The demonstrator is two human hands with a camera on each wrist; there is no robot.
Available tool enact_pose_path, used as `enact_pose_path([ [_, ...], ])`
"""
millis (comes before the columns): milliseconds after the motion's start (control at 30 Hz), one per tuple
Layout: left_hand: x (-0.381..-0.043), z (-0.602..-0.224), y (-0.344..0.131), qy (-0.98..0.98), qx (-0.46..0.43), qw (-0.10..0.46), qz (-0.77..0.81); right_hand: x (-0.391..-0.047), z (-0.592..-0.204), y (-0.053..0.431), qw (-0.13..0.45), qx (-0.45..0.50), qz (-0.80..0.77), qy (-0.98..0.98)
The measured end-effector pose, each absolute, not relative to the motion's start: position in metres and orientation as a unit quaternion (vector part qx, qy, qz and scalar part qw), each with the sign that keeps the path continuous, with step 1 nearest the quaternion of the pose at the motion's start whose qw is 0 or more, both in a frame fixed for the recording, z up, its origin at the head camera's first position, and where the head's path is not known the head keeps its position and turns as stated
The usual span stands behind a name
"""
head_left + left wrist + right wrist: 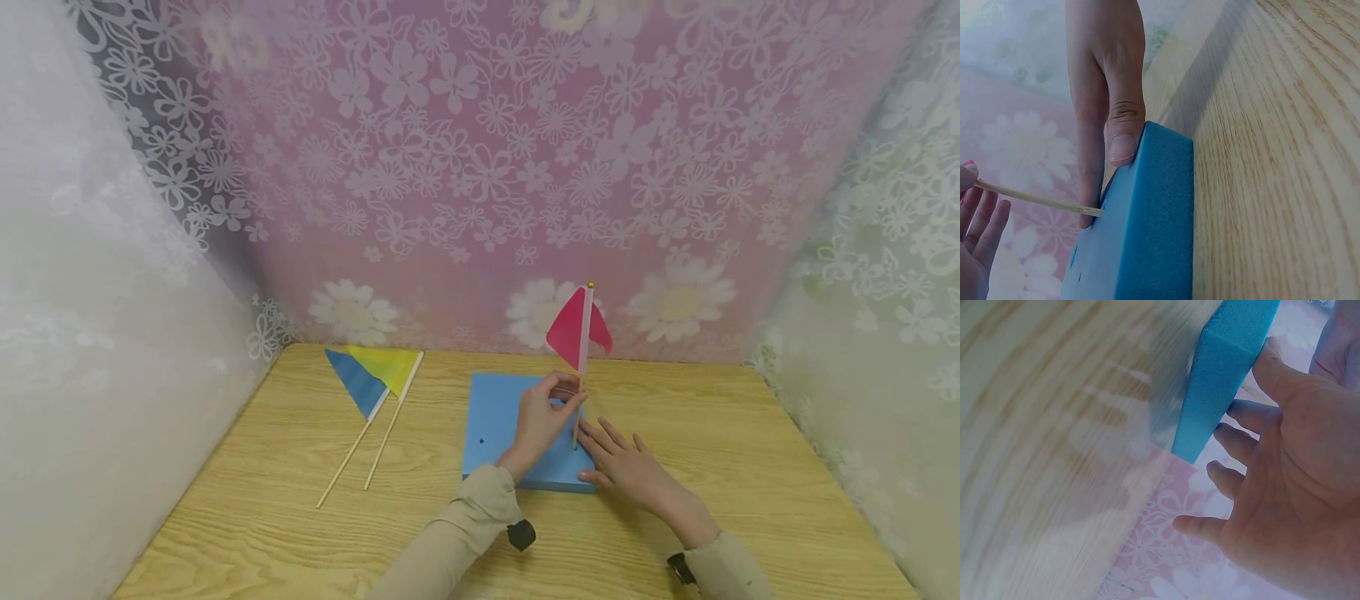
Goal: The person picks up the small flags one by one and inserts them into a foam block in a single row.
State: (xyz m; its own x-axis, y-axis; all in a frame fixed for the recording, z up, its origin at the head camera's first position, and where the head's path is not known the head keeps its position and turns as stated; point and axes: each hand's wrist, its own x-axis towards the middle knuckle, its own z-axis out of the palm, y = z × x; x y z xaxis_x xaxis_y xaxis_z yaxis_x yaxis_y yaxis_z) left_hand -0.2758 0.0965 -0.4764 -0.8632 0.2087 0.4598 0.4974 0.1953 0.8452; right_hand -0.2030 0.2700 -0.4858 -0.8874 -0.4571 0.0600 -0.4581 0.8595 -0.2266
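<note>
A small pink-red flag [567, 333] stands nearly upright over the right part of a blue foam block [498, 404]. My left hand [538, 421] pinches its thin wooden stick [1035, 199] between thumb and fingers, below the cloth. The stick's lower end meets the block's top face near the right front corner, at a small hole. My right hand [630, 469] lies with fingers spread along the block's right edge, thumb and index fingertip on the foam close to the stick. The right wrist view shows the other fingers reaching past the block's side [1216, 381].
Left of the block, a blue flag [358, 383] and a yellow flag [386, 367] lie on the wooden table [255, 508], the yellow partly behind the blue. Another small dark hole [482, 441] shows in the block's left part. A flowered curtain [450, 192] hangs behind the table.
</note>
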Motion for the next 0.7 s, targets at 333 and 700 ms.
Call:
enact_pose_path([
  [333, -0.277, -0.474, 0.081, -0.754, -0.221, 0.122, -0.606, -0.201, -0.481, 0.266, -0.011, 0.230, 0.112, -0.967],
  [700, -0.290, -0.461, 0.011, -0.746, -0.155, 0.167, -0.626, -0.201, -0.481, 0.266, -0.024, 0.227, 0.115, -0.967],
])
